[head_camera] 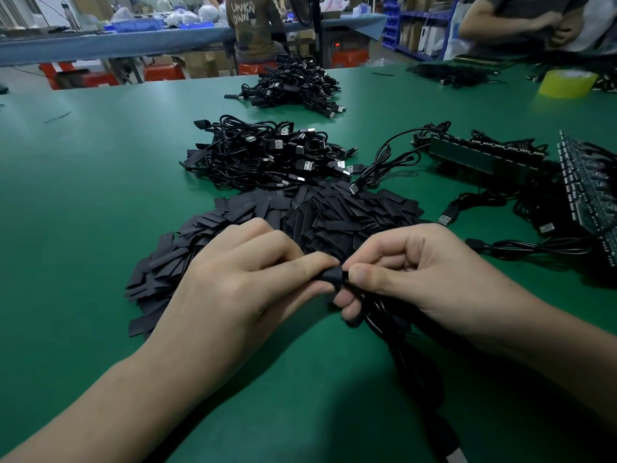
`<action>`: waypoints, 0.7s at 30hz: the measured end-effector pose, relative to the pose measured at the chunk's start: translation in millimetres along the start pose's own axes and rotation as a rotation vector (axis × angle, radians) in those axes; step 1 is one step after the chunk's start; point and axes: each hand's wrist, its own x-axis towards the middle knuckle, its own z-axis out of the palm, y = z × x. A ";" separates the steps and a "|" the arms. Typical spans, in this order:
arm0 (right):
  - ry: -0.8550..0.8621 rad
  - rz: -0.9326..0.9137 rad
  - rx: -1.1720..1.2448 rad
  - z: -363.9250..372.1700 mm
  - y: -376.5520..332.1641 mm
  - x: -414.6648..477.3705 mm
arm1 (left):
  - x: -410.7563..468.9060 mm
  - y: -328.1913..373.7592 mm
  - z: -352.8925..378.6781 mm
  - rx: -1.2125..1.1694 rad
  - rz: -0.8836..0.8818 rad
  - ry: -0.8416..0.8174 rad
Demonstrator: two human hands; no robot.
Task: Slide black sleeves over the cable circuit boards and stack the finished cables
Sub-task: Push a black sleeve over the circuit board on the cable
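Two-handed pinch at low centre, just this side of the pile of loose sleeves (pixel 334 215). Curled left hand (pixel 240 279), thumb and forefinger nipping one black sleeve (pixel 330 275). Curled right hand (pixel 427 272) too, thumb and fingers pinching the cable (pixel 400 349) right at the sleeve's right-hand mouth. Thumbs all but touching. Circuit board hidden under fingers and sleeve; cannot tell how far in.

Long axis of the sleeve running side to side, from one hand across to the other. Likely, then, a straight push along that line: sleeve drawn rightward by the left, cable end fed leftward by the right. Rest of the cable trailing down from the right hand toward the near edge at bottom right, free of the pile.

Straight ahead beyond the sleeve pile, slightly left of centre, the stack of finished cables (pixel 267 155); a little nearer the left hand, though only by reaching over the loose sleeves. Farther back, a second heap of cables (pixel 293 85). Well to the right, nearer the right hand, strips of bare boards (pixel 484 155), with a loose cable (pixel 384 165) between them and the stack.

Open green table (pixel 100 162) to the left and around the forearms; crowded on the right.
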 end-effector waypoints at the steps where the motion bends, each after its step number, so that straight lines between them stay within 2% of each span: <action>1: -0.003 0.002 -0.006 -0.3 1.0 0.3 | -0.3 -1.2 1.1 0.018 0.029 -0.008; 5: -0.011 0.008 0.010 -0.4 2.4 0.5 | -0.1 -3.2 3.5 0.016 0.069 -0.013; 8: -0.021 0.012 0.055 -0.3 2.4 0.6 | -0.3 -1.0 3.8 -0.044 0.024 -0.020; 17: 0.005 0.022 0.125 2.4 0.4 1.1 | 1.6 6.4 -4.3 -0.163 -0.292 0.113; 21: 0.046 -0.017 0.087 4.1 0.0 1.3 | 3.1 12.0 -5.7 -0.232 -0.385 0.119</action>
